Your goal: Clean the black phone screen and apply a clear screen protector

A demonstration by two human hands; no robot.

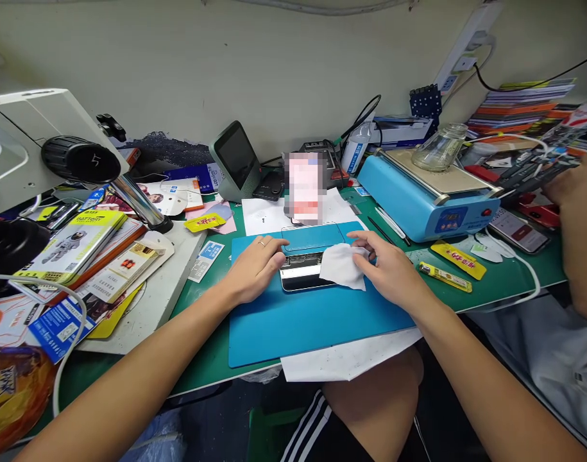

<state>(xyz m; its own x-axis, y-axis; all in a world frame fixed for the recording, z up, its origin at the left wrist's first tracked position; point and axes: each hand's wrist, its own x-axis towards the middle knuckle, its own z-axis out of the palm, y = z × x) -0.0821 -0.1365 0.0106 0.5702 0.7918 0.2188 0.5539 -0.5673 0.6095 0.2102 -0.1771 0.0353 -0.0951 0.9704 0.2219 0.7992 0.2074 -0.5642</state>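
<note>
A glossy, phone-sized dark panel [300, 277] lies flat on a blue work mat [293, 330], a bright reflection across it. My left hand [257, 269] is at its left edge, thumb and index finger against that end, a ring on one finger. A white cloth [342, 268] covers the panel's right part. Pinched at its right side, the cloth is between the thumb and fingers of my right hand [382, 264]. Behind the panel, a thin clear rectangular outline [312, 237] rests on the mat. What lies under the cloth is hidden.
A blue heating-plate machine [418, 199] carries a glass jar [440, 149]. Yellow packets [459, 260] and pen-like tools [392, 224] lie to the right. At left stand a microscope [81, 154] and stacked boxes [76, 247]. Another person's arm [579, 237] is at far right.
</note>
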